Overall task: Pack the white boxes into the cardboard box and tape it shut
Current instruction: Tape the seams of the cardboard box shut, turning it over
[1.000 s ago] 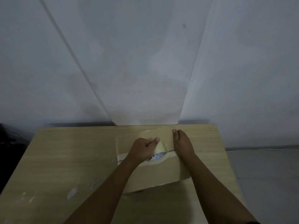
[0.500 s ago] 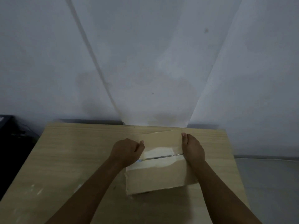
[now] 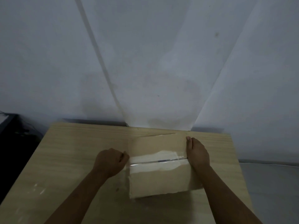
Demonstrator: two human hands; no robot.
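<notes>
A closed cardboard box (image 3: 159, 183) sits on the right half of the wooden table (image 3: 68, 152). A strip of clear glossy tape (image 3: 157, 160) runs across its top along the flap seam. My left hand (image 3: 110, 162) is at the box's left edge, fingers curled round the tape roll, which is mostly hidden inside the fist. My right hand (image 3: 197, 153) lies flat with straight fingers against the box's right edge, pressing the tape end down. No white boxes are visible.
A pale sheet hangs on the wall (image 3: 153, 62) right behind the table. A dark object (image 3: 9, 126) stands off the table's left side. Grey floor (image 3: 268, 183) shows to the right. White smears mark the table's front left.
My left hand has pulled the tape roll leftward from the middle of the box top to its left edge, laying tape along the seam. My right hand kept its place on the right edge.
</notes>
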